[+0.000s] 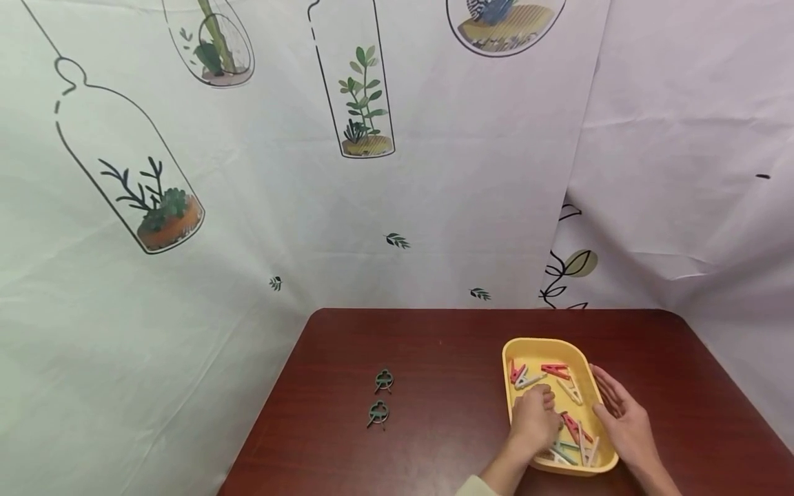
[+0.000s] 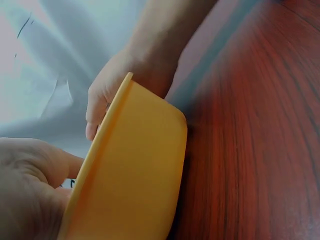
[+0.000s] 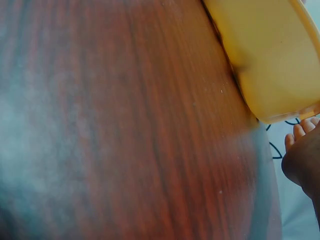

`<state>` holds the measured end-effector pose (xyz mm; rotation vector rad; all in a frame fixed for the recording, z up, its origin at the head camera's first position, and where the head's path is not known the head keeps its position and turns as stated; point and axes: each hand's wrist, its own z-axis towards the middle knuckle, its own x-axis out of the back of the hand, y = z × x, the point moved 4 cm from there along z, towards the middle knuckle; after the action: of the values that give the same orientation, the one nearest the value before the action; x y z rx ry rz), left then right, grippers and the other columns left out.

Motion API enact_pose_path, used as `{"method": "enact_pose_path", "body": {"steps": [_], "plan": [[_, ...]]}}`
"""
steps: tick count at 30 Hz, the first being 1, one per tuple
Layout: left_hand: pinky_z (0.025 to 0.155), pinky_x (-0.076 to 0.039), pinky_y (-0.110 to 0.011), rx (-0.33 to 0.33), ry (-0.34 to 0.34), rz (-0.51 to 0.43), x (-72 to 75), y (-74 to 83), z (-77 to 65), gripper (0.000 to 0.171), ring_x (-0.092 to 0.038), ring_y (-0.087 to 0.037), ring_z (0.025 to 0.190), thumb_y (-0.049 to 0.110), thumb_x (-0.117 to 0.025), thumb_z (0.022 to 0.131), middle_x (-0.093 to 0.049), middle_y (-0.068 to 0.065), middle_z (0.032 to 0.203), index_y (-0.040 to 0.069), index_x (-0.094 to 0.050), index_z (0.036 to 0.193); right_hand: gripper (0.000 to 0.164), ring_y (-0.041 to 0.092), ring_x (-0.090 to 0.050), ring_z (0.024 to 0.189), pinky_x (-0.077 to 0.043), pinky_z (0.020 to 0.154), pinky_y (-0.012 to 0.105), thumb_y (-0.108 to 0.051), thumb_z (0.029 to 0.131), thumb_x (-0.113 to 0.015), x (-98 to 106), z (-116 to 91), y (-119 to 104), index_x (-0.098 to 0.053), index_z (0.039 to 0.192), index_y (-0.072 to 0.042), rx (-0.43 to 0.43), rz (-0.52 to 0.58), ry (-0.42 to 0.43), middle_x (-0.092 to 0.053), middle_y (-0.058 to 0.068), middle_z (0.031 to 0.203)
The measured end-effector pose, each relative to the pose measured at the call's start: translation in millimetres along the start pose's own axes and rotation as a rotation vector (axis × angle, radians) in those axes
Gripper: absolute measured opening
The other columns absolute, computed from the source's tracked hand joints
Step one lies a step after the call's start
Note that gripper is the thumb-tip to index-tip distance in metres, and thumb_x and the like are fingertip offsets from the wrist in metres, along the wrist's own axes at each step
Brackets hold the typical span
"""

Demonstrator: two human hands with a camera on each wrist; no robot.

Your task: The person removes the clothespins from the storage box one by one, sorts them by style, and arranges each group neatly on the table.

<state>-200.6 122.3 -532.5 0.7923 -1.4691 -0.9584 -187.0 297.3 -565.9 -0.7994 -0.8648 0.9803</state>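
A yellow plastic tray [image 1: 520, 344] stands on the table and holds several clothespins in red, white, cream and green, among them a red one [image 1: 554, 370] and a cream one [image 1: 571, 391]. My left hand [image 1: 535, 420] reaches into the tray from its left side with bent fingers; its fingertips and anything between them are hidden. With thumb on the rim and fingers along the outer wall, my right hand [image 1: 629, 424] grips the tray's right side. From the side, the left wrist view shows the tray's wall [image 2: 135, 165] with the right hand [image 2: 132, 82] behind it.
Two small dark green clips, a far one [image 1: 384, 379] and a near one [image 1: 378, 413], lie left of the tray on the dark red-brown table [image 1: 446, 386]. Behind the table's far edge hangs a pale cloth [image 1: 446, 207] printed with plants in glass jars.
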Motion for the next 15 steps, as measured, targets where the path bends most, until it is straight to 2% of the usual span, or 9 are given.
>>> {"method": "enact_pose_path", "body": {"steps": [2,3,5,7,10,15], "plan": [[0.086,-0.06,-0.026,0.037,0.003,-0.211,-2.0,-2.8,3.1,0.04,-0.075,-0.017,0.102,-0.017,-0.072,0.086,-0.078,-0.007,0.109,-0.002,-0.072,0.123,0.059,-0.015,-0.048,0.131,-0.041,0.101,0.005,0.019,0.097,-0.057,-0.3,-0.1,0.5,-0.045,0.154,0.01,-0.007,0.002,0.0,-0.054,-0.014,0.153],[0.086,-0.06,-0.026,0.05,0.009,-0.279,-2.9,-3.8,4.7,0.04,-0.074,-0.017,0.101,-0.019,-0.07,0.086,-0.077,-0.006,0.108,-0.002,-0.072,0.122,0.059,-0.015,-0.048,0.131,-0.041,0.1,0.005,0.019,0.097,-0.057,-0.3,0.0,0.7,-0.045,0.154,0.01,-0.008,-0.002,0.0,-0.054,-0.014,0.153],[0.087,-0.06,-0.027,0.056,0.025,-0.335,-3.4,-4.5,6.9,0.04,-0.072,-0.016,0.101,-0.019,-0.071,0.087,-0.075,-0.003,0.106,-0.001,-0.071,0.122,0.059,-0.016,-0.048,0.131,-0.041,0.1,0.005,0.018,0.098,-0.057,-0.1,0.2,1.0,-0.045,0.155,0.009,-0.014,-0.007,0.0,-0.053,-0.013,0.153],[0.088,-0.059,-0.028,0.04,0.047,-0.309,-2.7,-4.6,8.1,0.042,-0.071,-0.015,0.1,-0.019,-0.075,0.084,-0.073,-0.001,0.105,0.001,-0.071,0.121,0.059,-0.016,-0.047,0.131,-0.041,0.1,0.004,0.017,0.098,-0.057,-0.1,-0.3,1.1,-0.045,0.155,0.008,-0.019,-0.012,0.0,-0.053,-0.013,0.154],[0.089,-0.058,-0.026,0.019,0.078,-0.158,-0.8,-4.3,8.2,0.05,-0.068,-0.01,0.1,-0.017,-0.08,0.079,-0.071,0.003,0.105,0.004,-0.07,0.123,0.06,-0.016,-0.047,0.131,-0.04,0.1,0.004,0.017,0.098,-0.058,-0.1,-0.5,0.4,-0.045,0.156,0.007,-0.015,-0.018,-0.003,-0.053,-0.012,0.154],[0.087,-0.056,-0.027,0.034,0.114,0.012,-0.7,-7.4,6.8,0.058,-0.065,-0.01,0.095,-0.019,-0.08,0.07,-0.068,0.003,0.1,0.005,-0.069,0.121,0.06,-0.016,-0.047,0.131,-0.04,0.1,0.005,0.018,0.098,-0.057,-0.1,-0.4,-0.6,-0.045,0.155,0.008,-0.013,-0.015,-0.002,-0.054,-0.013,0.154]]}}
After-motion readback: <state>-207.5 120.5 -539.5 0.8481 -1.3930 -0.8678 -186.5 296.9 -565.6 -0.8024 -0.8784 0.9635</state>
